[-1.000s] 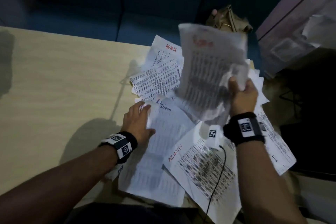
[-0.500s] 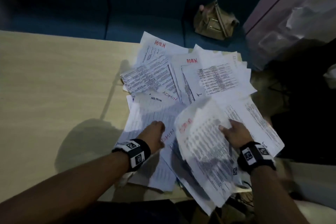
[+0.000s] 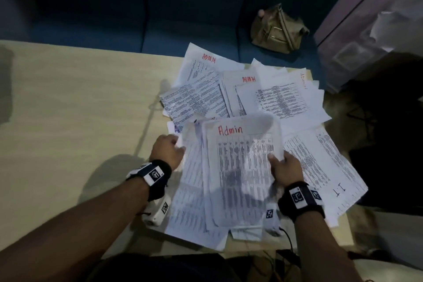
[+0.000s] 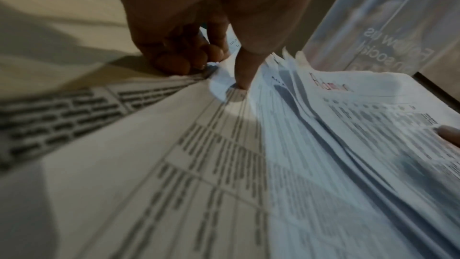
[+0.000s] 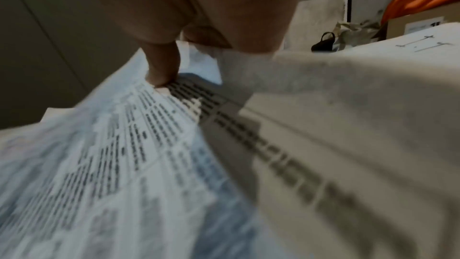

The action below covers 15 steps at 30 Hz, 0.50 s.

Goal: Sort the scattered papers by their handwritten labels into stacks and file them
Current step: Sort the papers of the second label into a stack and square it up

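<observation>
Two hands work the papers on your surface [image 3: 68, 103]. Head view: your right hand [image 3: 286, 167] pinches the "Admin" sheet [image 3: 240, 167] over the pile; your left hand [image 3: 167, 151] grips the stack's left edge. Left wrist view: thumb presses paper, fingers [image 4: 174, 62] curl under. Right wrist view: thumb [image 5: 163, 66] clamps the sheet.

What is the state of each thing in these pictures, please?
Admin sheet: on top of the near stack, pinched at its right edge by the right hand.
Left hand: thumb pressing the stack's left sheets, fingers curled.
I.T sheet: flat, unsorted.
Far ADMIN sheets: scattered, overlapping.
Table: bearing all papers.
Bag: on the sofa, apart.
</observation>
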Motion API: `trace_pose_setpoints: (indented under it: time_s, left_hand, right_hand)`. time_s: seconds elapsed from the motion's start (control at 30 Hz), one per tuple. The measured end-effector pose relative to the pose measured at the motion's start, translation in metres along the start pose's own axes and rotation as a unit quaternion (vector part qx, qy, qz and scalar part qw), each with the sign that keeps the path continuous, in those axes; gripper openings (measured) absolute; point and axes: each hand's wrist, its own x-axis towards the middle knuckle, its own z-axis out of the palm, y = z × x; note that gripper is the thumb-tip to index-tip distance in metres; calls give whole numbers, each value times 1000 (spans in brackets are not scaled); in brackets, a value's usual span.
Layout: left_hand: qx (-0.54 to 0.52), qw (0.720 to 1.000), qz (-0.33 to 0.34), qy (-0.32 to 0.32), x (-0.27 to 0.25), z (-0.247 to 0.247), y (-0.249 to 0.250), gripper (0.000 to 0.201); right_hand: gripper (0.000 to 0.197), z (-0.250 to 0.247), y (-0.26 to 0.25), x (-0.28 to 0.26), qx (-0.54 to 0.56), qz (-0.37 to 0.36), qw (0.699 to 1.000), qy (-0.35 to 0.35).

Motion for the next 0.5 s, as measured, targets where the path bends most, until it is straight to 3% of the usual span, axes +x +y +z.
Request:
trace_pose_setpoints:
  time_s: [0.17,0.3,0.4,0.5]
  left_hand:
    - [-63,998,20,9,-8,-5,3,30]
    - [-146,988,23,33,-13,-17,1,36]
    - [-209,978,18,-20,-14,-24,-7,42]
    - [-178,978,47,-96,-23,-27,-14,59]
  right_hand:
    - [20,33,4,-9,14,52,998,-25]
    - [21,55,-6,-20,20,31,999,-29]
    - [24,70,-24,-29,28,-5,998,-52]
    - [28,87,-43,-31,16,-10,997,-76]
